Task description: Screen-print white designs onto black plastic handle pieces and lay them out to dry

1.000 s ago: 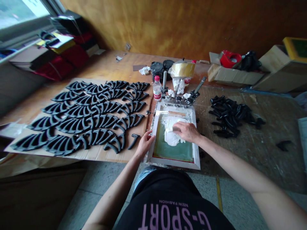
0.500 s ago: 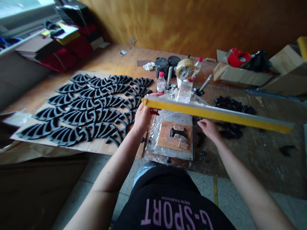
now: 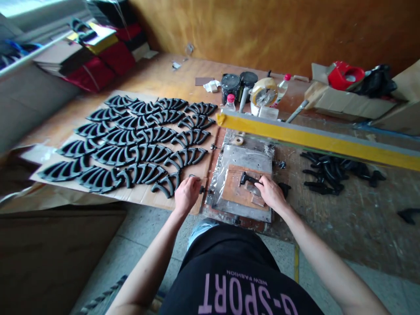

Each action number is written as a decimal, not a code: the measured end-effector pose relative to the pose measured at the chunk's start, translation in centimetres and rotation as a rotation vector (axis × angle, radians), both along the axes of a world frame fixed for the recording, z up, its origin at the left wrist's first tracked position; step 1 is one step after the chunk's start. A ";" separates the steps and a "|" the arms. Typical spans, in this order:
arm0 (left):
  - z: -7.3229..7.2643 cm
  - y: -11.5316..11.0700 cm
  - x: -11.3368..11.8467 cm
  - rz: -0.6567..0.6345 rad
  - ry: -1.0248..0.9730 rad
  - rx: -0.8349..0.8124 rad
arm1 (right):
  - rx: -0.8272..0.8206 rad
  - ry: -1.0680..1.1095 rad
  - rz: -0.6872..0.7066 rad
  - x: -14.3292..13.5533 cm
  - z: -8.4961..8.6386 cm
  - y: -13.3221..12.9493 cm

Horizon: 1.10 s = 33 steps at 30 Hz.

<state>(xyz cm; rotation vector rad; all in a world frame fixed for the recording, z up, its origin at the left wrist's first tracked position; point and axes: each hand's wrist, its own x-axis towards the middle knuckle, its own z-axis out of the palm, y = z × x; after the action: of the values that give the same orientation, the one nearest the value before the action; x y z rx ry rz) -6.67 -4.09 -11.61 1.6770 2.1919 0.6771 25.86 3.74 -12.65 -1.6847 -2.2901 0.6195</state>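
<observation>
My right hand [image 3: 269, 192] pinches the end of a black curved part [image 3: 248, 178] on the brown wooden block of the jig plate [image 3: 244, 155]. Near the cardboard's right edge, my left hand [image 3: 187, 192] is closed, its fingertips together; a small dark edge shows at them, too small to name. Rows of black curved parts [image 3: 151, 153] cover the cardboard sheet [image 3: 193, 205] on the left. Above the jig, a long yellow-edged bar [image 3: 295, 134] reaches out to the right.
A pile of black parts [image 3: 328, 175] lies right of the jig. Behind the bar stand dark jars [image 3: 230, 85], a tape roll [image 3: 264, 92] and bottles with pink caps [image 3: 284, 87]. An open carton with a red object [image 3: 346, 76] is at the back right.
My left hand has come off the yellow-edged bar and moved down toward the cardboard's edge. The bar now sits higher, farther from me. My right hand has moved left and taken hold of the black part.
</observation>
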 end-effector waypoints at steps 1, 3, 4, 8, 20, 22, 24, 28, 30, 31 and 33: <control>-1.3 -1.1 -0.9 0.017 0.108 -0.050 | -0.066 0.108 -0.038 -0.4 0.2 -0.1; -3.1 -2.6 -2.1 0.037 0.259 -0.158 | -0.227 0.362 -0.106 -1.7 0.5 -0.3; -3.7 -3.1 -2.5 0.044 0.305 -0.206 | -0.325 0.489 -0.130 -2.7 0.8 -0.5; -4.6 -3.0 -3.3 0.081 0.364 -0.322 | -0.727 0.808 -0.177 -8.0 2.2 -1.7; -5.8 -1.5 -5.2 0.180 0.281 -0.328 | -0.947 0.769 -0.225 -22.4 0.9 -1.2; -6.0 -1.5 -5.2 0.203 0.264 -0.343 | -0.920 0.625 -0.270 -24.4 0.4 -0.4; -6.0 -1.5 -5.3 0.223 0.245 -0.364 | -0.904 0.511 -0.292 -25.7 -0.1 0.3; -6.0 -1.7 -5.6 0.213 0.210 -0.372 | -0.850 0.369 -0.272 -26.8 -1.0 1.6; -6.0 -1.8 -5.8 0.200 0.206 -0.367 | -0.790 0.280 -0.258 -26.8 -1.6 2.0; -6.1 -1.8 -5.9 0.191 0.205 -0.363 | -0.761 0.233 -0.249 -26.8 -2.0 2.2; -6.2 -1.8 -6.1 0.171 0.205 -0.350 | -0.710 0.141 -0.221 -26.7 -2.7 2.4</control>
<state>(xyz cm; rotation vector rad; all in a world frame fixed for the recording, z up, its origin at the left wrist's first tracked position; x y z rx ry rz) -12.80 -5.85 -17.85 1.4445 2.4422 0.1471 -0.87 6.14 -15.39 -2.0435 -1.8500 1.5690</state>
